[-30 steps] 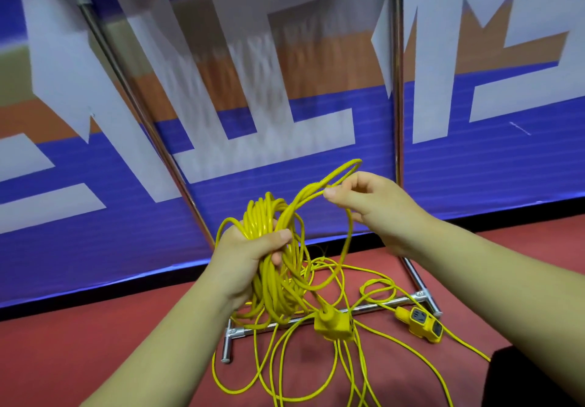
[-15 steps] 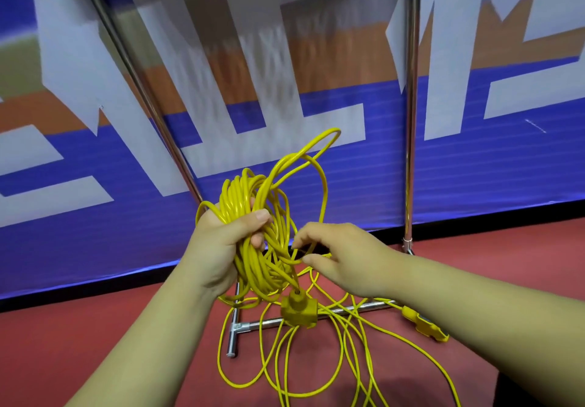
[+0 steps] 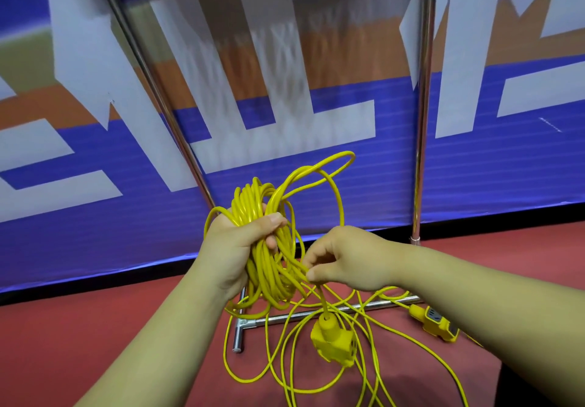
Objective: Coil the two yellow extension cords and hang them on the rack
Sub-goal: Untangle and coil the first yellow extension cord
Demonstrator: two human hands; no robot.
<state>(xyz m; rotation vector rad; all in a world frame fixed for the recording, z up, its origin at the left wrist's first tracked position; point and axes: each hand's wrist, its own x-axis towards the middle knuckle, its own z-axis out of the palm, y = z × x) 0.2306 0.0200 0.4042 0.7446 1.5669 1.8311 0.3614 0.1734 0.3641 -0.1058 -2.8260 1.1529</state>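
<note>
My left hand (image 3: pixel 232 248) grips a thick coil of yellow extension cord (image 3: pixel 269 267) at chest height, thumb across the bundled loops. A large loose loop (image 3: pixel 319 169) stands up above the coil. My right hand (image 3: pixel 345 261) pinches a strand of the cord just right of the coil, and a yellow socket block (image 3: pixel 332 340) dangles below that pinch. More yellow cord (image 3: pixel 421 353) lies slack on the red floor, with a second yellow socket (image 3: pixel 438 322) beside the rack's foot. The metal rack (image 3: pixel 422 121) stands right behind my hands.
The rack's two chrome uprights and its low base bar (image 3: pixel 316 313) stand against a blue, white and orange banner wall (image 3: pixel 95 153). Loose cord loops cover the red floor (image 3: pixel 79 343) below my hands. A dark shape sits at the lower right edge.
My right hand came down from holding a loop high and now pinches the cord low beside the coil. The dangling socket block has swung slightly right and lower.
</note>
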